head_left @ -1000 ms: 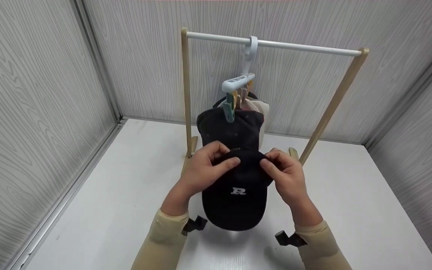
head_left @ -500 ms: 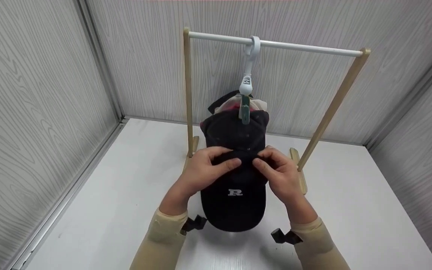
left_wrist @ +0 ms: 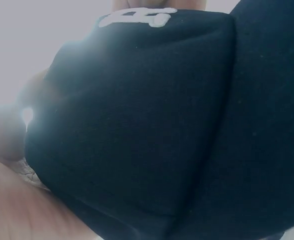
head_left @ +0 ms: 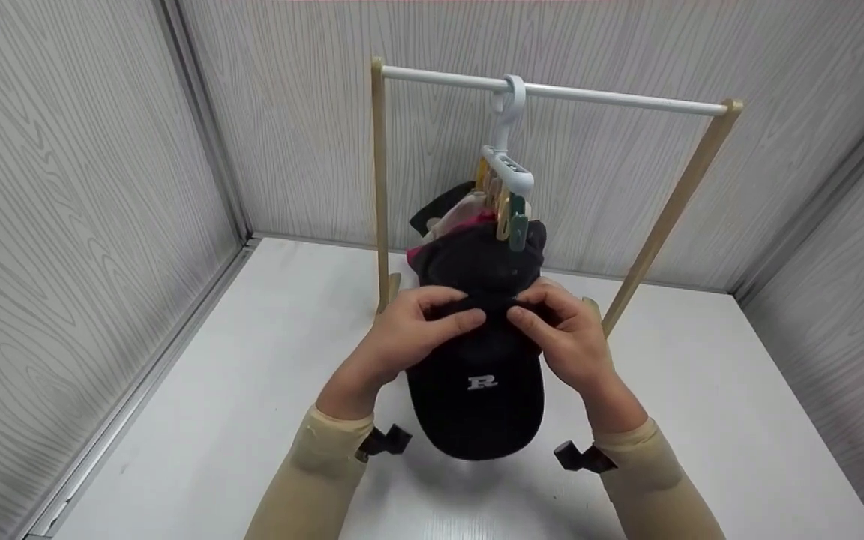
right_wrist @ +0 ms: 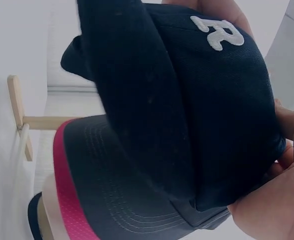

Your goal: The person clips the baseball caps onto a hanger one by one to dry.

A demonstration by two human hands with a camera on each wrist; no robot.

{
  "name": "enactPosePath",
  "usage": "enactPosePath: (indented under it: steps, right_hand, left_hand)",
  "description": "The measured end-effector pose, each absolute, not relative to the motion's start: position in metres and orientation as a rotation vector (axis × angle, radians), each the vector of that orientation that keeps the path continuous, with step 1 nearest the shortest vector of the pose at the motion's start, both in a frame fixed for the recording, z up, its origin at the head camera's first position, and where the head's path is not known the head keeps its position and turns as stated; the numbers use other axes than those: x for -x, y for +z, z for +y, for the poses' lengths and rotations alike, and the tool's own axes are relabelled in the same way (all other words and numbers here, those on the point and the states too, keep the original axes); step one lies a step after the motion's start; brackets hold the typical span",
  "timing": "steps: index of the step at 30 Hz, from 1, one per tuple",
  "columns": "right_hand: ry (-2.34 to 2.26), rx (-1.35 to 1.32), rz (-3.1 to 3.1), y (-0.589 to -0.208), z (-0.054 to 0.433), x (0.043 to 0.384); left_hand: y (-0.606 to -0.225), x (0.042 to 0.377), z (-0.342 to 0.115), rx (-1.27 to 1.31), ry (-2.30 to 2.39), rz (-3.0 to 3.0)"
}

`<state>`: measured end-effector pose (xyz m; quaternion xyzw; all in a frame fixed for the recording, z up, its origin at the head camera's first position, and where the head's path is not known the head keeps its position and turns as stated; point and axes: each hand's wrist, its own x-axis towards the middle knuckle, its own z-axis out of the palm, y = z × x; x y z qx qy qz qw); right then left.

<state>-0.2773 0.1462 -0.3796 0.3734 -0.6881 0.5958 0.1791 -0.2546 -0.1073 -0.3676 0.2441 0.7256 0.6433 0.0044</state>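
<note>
Both hands hold a black baseball cap [head_left: 477,420], its brim towards me and a white letter R on its front. My left hand [head_left: 409,330] pinches the cap's upper left edge between thumb and fingers. At the upper right edge, my right hand [head_left: 571,341] pinches it likewise, the two thumbs a short gap apart. Just behind, a dark cap [head_left: 477,259] hangs by a green clip [head_left: 518,229] from a white clip hanger [head_left: 516,174]. The right wrist view shows the held cap overlapping a dark brim [right_wrist: 122,190] with a pink edge.
The hanger hooks over the white bar [head_left: 627,97] of a wooden-legged rack [head_left: 672,202]. Further back hang a pink and white cap [head_left: 454,217] and a black one [head_left: 439,206]. Panelled walls [head_left: 79,150] enclose the white table [head_left: 312,300].
The hanger has turned on its hook, its front end swinging from left to right, and the hung caps have shifted with it. The right thumb has come closer to the left one.
</note>
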Motion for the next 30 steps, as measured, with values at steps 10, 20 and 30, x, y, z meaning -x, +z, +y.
enactPosePath:
  steps: [10, 20, 30]
  right_hand:
    - [1.626, -1.007, -2.007, -0.362, 0.151, 0.28]
    - [1.701, -0.886, -2.088, -0.341, 0.152, 0.282]
    - [1.732, -0.813, -2.137, -0.332, 0.153, 0.282]
  left_hand:
    - [-0.351, 0.262, -0.104, -0.822, 2.086, 2.247]
    - [-0.334, 0.264, -0.099, -0.849, 2.123, 2.254]
    - [-0.328, 0.264, -0.096, -0.839, 2.122, 2.294]
